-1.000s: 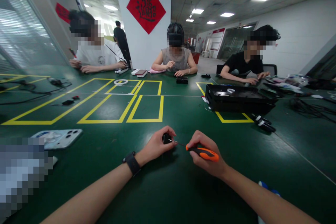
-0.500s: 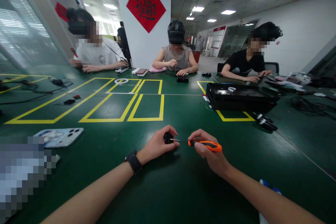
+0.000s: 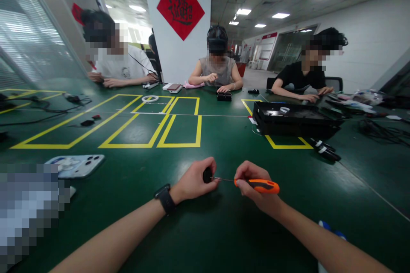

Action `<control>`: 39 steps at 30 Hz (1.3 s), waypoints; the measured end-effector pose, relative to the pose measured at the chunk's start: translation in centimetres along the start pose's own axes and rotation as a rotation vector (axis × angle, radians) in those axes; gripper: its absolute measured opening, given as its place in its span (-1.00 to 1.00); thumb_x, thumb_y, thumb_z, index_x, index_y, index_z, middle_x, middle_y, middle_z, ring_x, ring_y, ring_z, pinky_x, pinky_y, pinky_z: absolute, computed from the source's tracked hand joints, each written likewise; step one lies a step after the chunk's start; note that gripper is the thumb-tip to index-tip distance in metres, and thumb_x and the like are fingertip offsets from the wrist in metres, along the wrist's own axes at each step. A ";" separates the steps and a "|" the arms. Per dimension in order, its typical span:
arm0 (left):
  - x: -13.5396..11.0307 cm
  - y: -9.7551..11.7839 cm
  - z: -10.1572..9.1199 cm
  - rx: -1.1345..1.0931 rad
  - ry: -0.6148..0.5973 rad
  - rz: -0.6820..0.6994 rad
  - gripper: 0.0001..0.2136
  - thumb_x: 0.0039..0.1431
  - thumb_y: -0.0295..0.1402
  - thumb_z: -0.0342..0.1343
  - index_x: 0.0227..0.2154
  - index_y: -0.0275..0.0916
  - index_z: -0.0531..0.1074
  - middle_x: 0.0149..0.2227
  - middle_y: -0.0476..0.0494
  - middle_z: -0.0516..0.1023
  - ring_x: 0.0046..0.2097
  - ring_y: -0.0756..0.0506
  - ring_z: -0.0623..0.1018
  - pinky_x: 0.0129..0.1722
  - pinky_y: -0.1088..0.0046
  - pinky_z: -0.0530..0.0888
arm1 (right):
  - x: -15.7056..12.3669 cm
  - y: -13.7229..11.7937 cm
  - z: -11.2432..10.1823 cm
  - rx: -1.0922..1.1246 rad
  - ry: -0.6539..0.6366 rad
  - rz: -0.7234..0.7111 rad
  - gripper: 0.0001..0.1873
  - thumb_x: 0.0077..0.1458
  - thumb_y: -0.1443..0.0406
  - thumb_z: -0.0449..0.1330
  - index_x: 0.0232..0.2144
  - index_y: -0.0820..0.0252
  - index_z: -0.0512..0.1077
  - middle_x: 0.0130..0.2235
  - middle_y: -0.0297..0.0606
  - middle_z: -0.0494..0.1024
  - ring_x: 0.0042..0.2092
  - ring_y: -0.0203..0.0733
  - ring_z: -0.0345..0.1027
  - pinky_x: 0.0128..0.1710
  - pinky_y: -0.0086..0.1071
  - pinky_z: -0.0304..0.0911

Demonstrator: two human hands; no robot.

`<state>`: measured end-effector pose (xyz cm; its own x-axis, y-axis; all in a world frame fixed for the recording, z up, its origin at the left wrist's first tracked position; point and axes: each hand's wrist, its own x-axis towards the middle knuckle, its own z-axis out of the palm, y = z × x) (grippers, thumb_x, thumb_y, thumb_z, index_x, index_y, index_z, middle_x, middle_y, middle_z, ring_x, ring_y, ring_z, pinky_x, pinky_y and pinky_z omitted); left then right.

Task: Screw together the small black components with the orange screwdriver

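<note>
My left hand (image 3: 196, 179) is closed around a small round black part (image 3: 207, 175), whose exact kind I cannot make out. My right hand (image 3: 258, 183) grips an orange and black screwdriver (image 3: 264, 186) by the front of its handle. The thin shaft points left, and its tip is at the black part, close to my left thumb and forefinger. Both hands are just above the green table (image 3: 179, 230). A dark watch (image 3: 165, 198) is on my left wrist.
A black tray-like box (image 3: 294, 123) stands at the right, with black items (image 3: 325, 151) beside it. A phone (image 3: 78, 166) lies at the left. Yellow tape outlines (image 3: 198, 132) mark the table. Three people sit across, one with a hand (image 3: 224, 88) on a black block.
Both hands, with the black part and the screwdriver, have shifted slightly right and down in view. The black part is turned a little, and the screwdriver still points at it.
</note>
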<state>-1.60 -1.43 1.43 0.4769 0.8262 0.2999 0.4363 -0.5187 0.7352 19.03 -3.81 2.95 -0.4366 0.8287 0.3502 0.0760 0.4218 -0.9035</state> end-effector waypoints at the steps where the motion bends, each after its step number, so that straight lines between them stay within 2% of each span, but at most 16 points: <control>1: 0.0 0.0 0.0 0.007 0.019 0.005 -0.86 -0.05 -0.38 0.08 -0.49 -0.26 0.21 -0.54 0.08 0.26 -0.50 0.08 0.23 -0.52 0.58 0.17 | 0.1 0.1 -0.1 -0.008 -0.011 -0.044 -0.97 0.02 0.34 0.11 -0.42 0.20 0.31 -0.49 -0.38 0.27 -0.49 -0.37 0.14 -0.51 -0.46 0.09; 3: -0.1 0.1 -0.1 0.000 0.055 0.008 -0.87 -0.04 -0.39 0.07 -0.49 -0.26 0.21 -0.54 0.08 0.25 -0.51 0.08 0.22 -0.52 0.59 0.17 | 0.2 0.1 -0.2 -0.030 -0.028 -0.128 -0.94 0.00 0.33 0.13 -0.47 0.22 0.36 -0.45 -0.34 0.28 -0.42 -0.32 0.16 -0.43 -0.41 0.11; 5: 0.0 0.1 -0.2 -0.018 0.067 0.004 -0.87 -0.04 -0.39 0.08 -0.49 -0.26 0.21 -0.54 0.07 0.26 -0.50 0.08 0.23 -0.51 0.59 0.18 | 0.3 0.1 -0.3 -0.027 -0.036 -0.152 -0.86 0.03 0.29 0.08 -0.47 0.22 0.40 -0.43 -0.30 0.28 -0.37 -0.28 0.17 -0.38 -0.37 0.12; 9: 0.3 -0.2 -0.3 -0.053 0.033 -0.029 -0.81 -0.04 -0.28 0.12 -0.45 -0.27 0.26 -0.50 0.03 0.34 -0.47 0.06 0.29 -0.48 0.58 0.23 | 0.1 0.1 -0.1 0.034 0.009 -0.012 -0.80 0.11 0.26 -0.01 -0.24 0.19 0.32 -0.45 -0.35 0.27 -0.48 -0.35 0.14 -0.50 -0.44 0.09; 11: 0.4 -0.5 -0.3 -0.068 0.017 -0.037 -0.76 -0.05 -0.22 0.14 -0.43 -0.28 0.28 -0.48 0.02 0.36 -0.46 0.05 0.32 -0.47 0.57 0.25 | -0.1 0.0 0.1 0.016 0.004 0.010 -0.86 0.08 0.31 0.04 -0.25 0.17 0.28 -0.47 -0.39 0.27 -0.52 -0.38 0.13 -0.53 -0.47 0.07; 15: 0.4 -0.6 -0.3 -0.024 0.004 -0.013 -0.76 -0.04 -0.20 0.12 -0.49 -0.28 0.28 -0.54 0.04 0.32 -0.50 0.07 0.27 -0.52 0.59 0.20 | -0.1 -0.7 0.3 -0.174 -0.076 -0.174 -0.95 -0.06 0.40 0.11 -0.46 0.19 0.37 -0.44 -0.34 0.25 -0.42 -0.32 0.16 -0.42 -0.42 0.12; 17: 0.2 -0.4 -0.2 0.027 0.001 0.009 -0.78 0.01 -0.23 0.08 -0.54 -0.29 0.27 -0.59 0.07 0.27 -0.53 0.09 0.22 -0.53 0.60 0.17 | -0.1 -1.2 0.3 -0.223 -0.124 -0.223 -0.91 -0.06 0.37 0.10 -0.44 0.19 0.41 -0.41 -0.31 0.25 -0.38 -0.29 0.17 -0.39 -0.40 0.13; 21: -0.2 -0.1 0.1 0.060 -0.035 0.038 -0.81 0.04 -0.29 0.03 -0.57 -0.28 0.26 -0.63 0.08 0.23 -0.56 0.10 0.18 -0.55 0.60 0.14 | -0.4 -1.5 0.5 -0.204 -0.100 -0.135 -0.79 0.00 0.36 0.02 -0.25 0.17 0.33 -0.46 -0.37 0.28 -0.46 -0.34 0.15 -0.46 -0.44 0.11; 24: -0.2 0.0 0.2 0.051 -0.061 0.039 -0.82 0.03 -0.28 0.03 -0.56 -0.28 0.27 -0.63 0.08 0.25 -0.57 0.10 0.19 -0.56 0.60 0.15 | -0.5 -1.1 0.5 -0.198 -0.042 -0.097 -0.83 -0.05 0.42 0.05 -0.33 0.17 0.25 -0.50 -0.43 0.27 -0.52 -0.39 0.12 -0.54 -0.50 0.08; 29: 0.1 -0.2 0.0 0.025 -0.042 0.020 -0.80 0.03 -0.26 0.05 -0.54 -0.29 0.28 -0.59 0.05 0.31 -0.54 0.09 0.24 -0.54 0.60 0.17 | -0.4 -0.4 0.6 -0.220 -0.084 -0.215 -0.85 -0.11 0.42 0.15 -0.40 0.19 0.29 -0.46 -0.37 0.36 -0.47 -0.37 0.25 -0.46 -0.45 0.20; 33: 0.0 -0.4 0.0 0.034 -0.035 0.019 -0.81 0.04 -0.28 0.04 -0.56 -0.29 0.27 -0.60 0.05 0.30 -0.55 0.09 0.24 -0.53 0.59 0.18 | -0.3 -0.5 0.5 -0.135 -0.048 -0.094 -0.92 0.01 0.38 0.12 -0.35 0.20 0.32 -0.56 -0.42 0.39 -0.60 -0.41 0.25 -0.61 -0.52 0.17; 35: 0.0 -0.5 0.0 0.032 -0.036 0.014 -0.80 0.04 -0.28 0.04 -0.57 -0.29 0.27 -0.60 0.04 0.31 -0.54 0.09 0.25 -0.52 0.59 0.19 | -0.3 -0.6 0.5 -0.134 -0.010 -0.079 -0.94 0.02 0.36 0.13 -0.37 0.20 0.34 -0.58 -0.43 0.38 -0.62 -0.42 0.22 -0.64 -0.53 0.13; 39: 0.3 -0.8 0.0 -0.041 0.015 -0.016 -0.78 0.03 -0.25 0.06 -0.56 -0.29 0.26 -0.57 0.02 0.33 -0.50 0.06 0.30 -0.50 0.58 0.23 | -0.3 -0.7 0.5 -0.246 -0.099 -0.247 -0.92 -0.05 0.36 0.17 -0.40 0.20 0.42 -0.48 -0.34 0.40 -0.47 -0.36 0.26 -0.48 -0.45 0.18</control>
<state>-1.79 -0.84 0.92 0.4586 0.8376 0.2968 0.4116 -0.4962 0.7644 18.61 -4.54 3.37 -0.5523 0.6560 0.5145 0.1654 0.6911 -0.7036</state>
